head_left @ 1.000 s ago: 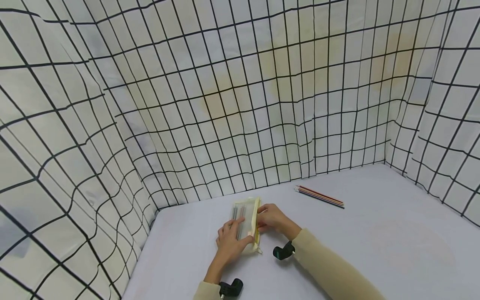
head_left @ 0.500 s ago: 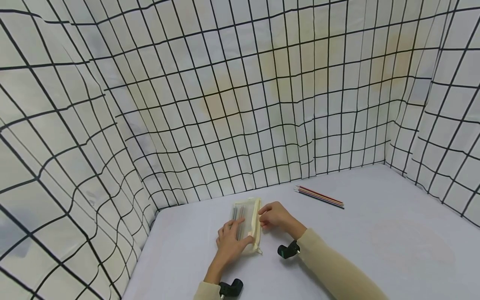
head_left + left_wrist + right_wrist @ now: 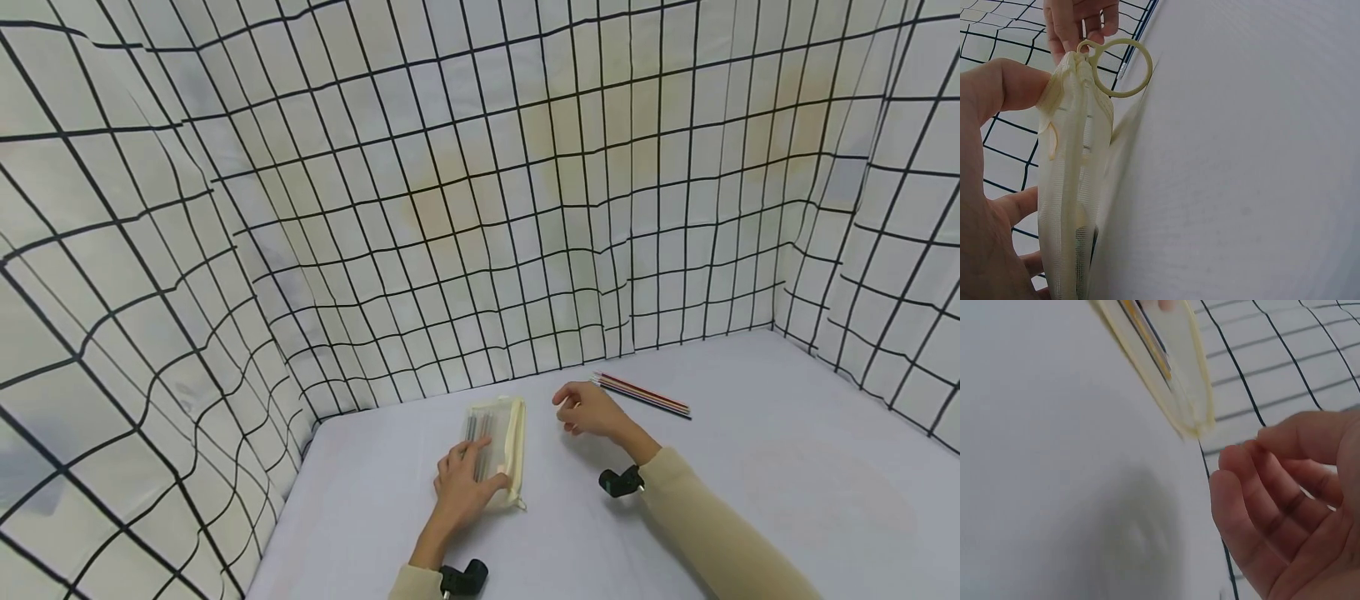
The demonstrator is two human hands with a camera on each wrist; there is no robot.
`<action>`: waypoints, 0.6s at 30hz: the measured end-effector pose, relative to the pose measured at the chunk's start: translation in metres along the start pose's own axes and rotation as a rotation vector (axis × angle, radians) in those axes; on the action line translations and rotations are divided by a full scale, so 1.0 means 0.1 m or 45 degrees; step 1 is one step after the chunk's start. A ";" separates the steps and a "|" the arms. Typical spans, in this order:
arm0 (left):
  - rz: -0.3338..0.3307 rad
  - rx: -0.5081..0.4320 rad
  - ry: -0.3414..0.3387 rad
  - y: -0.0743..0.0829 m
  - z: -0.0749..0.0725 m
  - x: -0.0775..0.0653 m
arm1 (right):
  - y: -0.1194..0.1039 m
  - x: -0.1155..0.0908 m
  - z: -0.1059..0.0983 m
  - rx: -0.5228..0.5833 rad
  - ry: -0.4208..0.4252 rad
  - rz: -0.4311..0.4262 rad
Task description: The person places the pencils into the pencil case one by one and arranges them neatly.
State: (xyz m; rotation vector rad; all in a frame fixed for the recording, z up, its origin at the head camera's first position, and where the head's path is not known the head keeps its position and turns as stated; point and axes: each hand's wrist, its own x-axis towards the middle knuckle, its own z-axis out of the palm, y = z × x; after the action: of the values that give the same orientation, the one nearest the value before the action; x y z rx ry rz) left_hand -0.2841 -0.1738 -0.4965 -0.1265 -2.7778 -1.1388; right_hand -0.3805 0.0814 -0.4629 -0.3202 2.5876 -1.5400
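My left hand [image 3: 461,487] rests on a cream, see-through zip pencil pouch [image 3: 513,437], fingers spread over its top and thumb at the zip edge. Pencils [image 3: 484,423] show through its top. The left wrist view has the thumb [image 3: 1022,84] pressing the pouch's corner, beside a round zip-pull ring [image 3: 1122,67]. In the right wrist view the pouch [image 3: 1188,419] gapes, with a yellow pencil [image 3: 1147,337] and darker ones inside. My right hand [image 3: 592,408] hovers over the table between pouch and loose pencils, fingers loosely bent, holding nothing.
Several loose pencils [image 3: 645,396], red, orange and dark ones, lie side by side at the back of the white table [image 3: 750,467]. White cloth walls [image 3: 480,250] with black grid lines stand behind and at both sides.
The right hand has drawn back from the pouch's mouth and moved right and farther back, towards the loose pencils. The yellow seen at the mouth is gone from the head view. The left hand stays put.
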 end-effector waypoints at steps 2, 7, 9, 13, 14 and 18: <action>0.005 0.001 -0.001 0.00 0.00 0.00 | 0.05 -0.01 -0.11 -0.058 -0.002 -0.055; 0.008 -0.009 -0.001 -0.01 0.00 0.00 | 0.15 -0.05 -0.37 -0.158 -0.055 -0.157; 0.005 -0.012 -0.002 -0.01 0.00 0.00 | 0.18 -0.07 -0.45 -0.185 -0.070 -0.191; 0.005 -0.018 -0.003 -0.01 -0.01 0.01 | 0.22 -0.09 -0.58 -0.284 -0.048 -0.242; 0.003 -0.018 -0.005 -0.01 -0.01 0.01 | 0.23 -0.10 -0.60 -0.321 -0.034 -0.255; -0.001 -0.016 -0.011 -0.01 -0.01 0.00 | 0.29 -0.10 -0.68 -0.429 0.029 -0.287</action>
State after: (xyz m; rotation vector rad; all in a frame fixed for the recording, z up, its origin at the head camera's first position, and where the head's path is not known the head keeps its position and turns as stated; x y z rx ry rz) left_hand -0.2839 -0.1749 -0.4967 -0.1320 -2.7787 -1.1586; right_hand -0.3882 0.1554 -0.4564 -0.6483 2.9097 -1.1588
